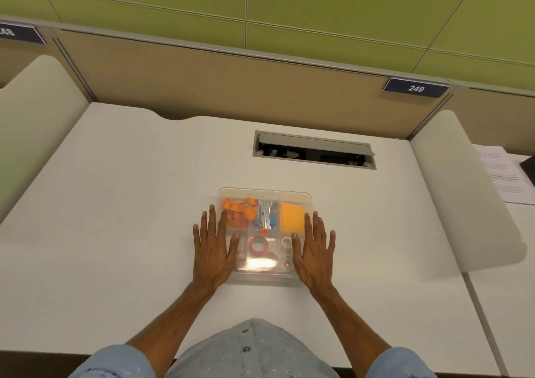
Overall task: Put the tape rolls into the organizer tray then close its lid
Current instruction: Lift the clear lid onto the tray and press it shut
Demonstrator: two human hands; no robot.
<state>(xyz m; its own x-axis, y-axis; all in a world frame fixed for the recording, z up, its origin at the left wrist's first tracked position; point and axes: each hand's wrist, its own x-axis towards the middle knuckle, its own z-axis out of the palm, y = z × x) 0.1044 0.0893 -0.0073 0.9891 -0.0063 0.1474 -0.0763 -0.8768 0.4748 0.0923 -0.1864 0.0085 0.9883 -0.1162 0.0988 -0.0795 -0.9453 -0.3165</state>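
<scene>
A clear plastic organizer tray (265, 194) sits in the middle of the white desk, with its clear lid lying flat on top. Through the lid I see red tape rolls (258, 246) in the near middle compartment and white tape rolls (286, 243) in the near right one. My left hand (213, 247) lies flat, fingers spread, on the lid's left side. My right hand (313, 249) lies flat, fingers spread, on the lid's right side. Neither hand holds anything.
The far compartments hold an orange lanyard (240, 207), a stapler with small items (266, 214) and an orange pad (292, 218). A cable hatch (314, 150) lies open in the desk behind the tray. Papers (502, 175) lie on the neighbouring desk at right.
</scene>
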